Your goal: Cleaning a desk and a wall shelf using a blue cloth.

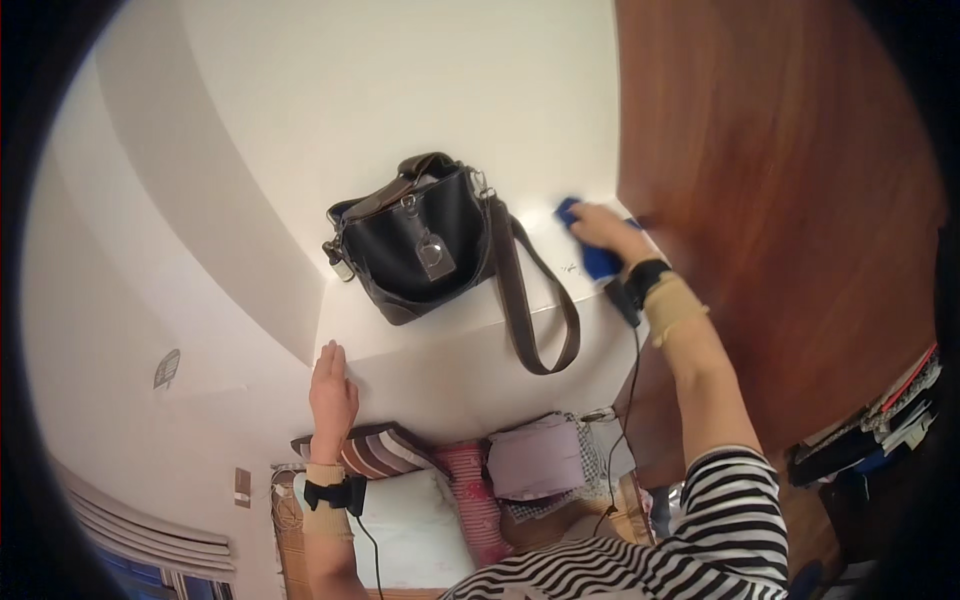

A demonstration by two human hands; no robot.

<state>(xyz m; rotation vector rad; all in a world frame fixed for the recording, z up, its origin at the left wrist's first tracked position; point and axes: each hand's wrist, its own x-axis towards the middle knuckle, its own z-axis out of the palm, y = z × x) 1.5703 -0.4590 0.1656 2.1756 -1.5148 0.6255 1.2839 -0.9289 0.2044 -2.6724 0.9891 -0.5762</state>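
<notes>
A black leather handbag (420, 240) with a clear tag stands on a white wall ledge (465, 319), and its brown strap (517, 300) hangs over the edge. To the right of the bag, my right hand (600, 227) presses a blue cloth (596, 259) on the ledge near the wooden panel; the hand is slightly blurred. At the ledge's left front corner, my left hand (332, 390) rests its fingertips against the edge, fingers extended and close together, holding nothing.
Below the ledge lie a striped cushion (379, 450), a pale pillow (412, 525), a red patterned cushion (472, 495) and a folded lilac cloth (536, 457). A tall reddish-brown wooden panel (765, 187) borders the ledge on the right. Black cables hang from both wristbands.
</notes>
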